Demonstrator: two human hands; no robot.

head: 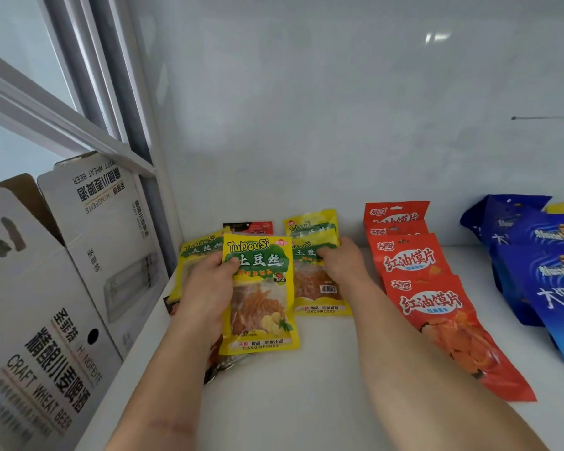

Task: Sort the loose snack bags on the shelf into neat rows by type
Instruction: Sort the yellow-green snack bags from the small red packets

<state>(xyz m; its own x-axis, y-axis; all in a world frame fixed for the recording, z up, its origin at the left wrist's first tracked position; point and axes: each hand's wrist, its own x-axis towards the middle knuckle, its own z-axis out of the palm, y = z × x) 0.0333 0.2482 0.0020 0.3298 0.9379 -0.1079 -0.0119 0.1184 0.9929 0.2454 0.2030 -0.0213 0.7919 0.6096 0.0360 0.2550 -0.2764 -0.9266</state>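
- The left hand (205, 288) is closed on a yellow bag (259, 297), thumb across its front near the top, fingers behind it; the bag is held upright, its lower edge close to the shelf (323, 369).
- That bag reads "TuDouSi" with Chinese characters on a green band, a "NEW" mark, and "TIANQINFOODS" along the bottom; a clear window shows orange strips.
- The right hand (339, 262) lies palm down on a second yellow bag (319, 288), fingers curled over its upper part; whether it grips or only presses cannot be told. This bag lies flat on the shelf, with a barcode and "TIANQINFOODS" showing.
- Behind the right hand, a third yellow bag (310, 222) leans at the back wall.
- Behind the left hand, another yellow bag (199, 252) lies partly hidden, and a small red packet (251, 227) peeks out further back.
- Under the left wrist, a dark packet (215, 369) lies mostly covered.
- Right of the right hand, a row of red bags (430, 304) overlaps from the back wall forward, printed with white Chinese characters.
- Further right, blue bags (541, 271) lie stacked, with white Chinese characters.
- Left of the left hand, beside the shelf, white cartons (46, 320) read "CRAFT WHEAT BEER".
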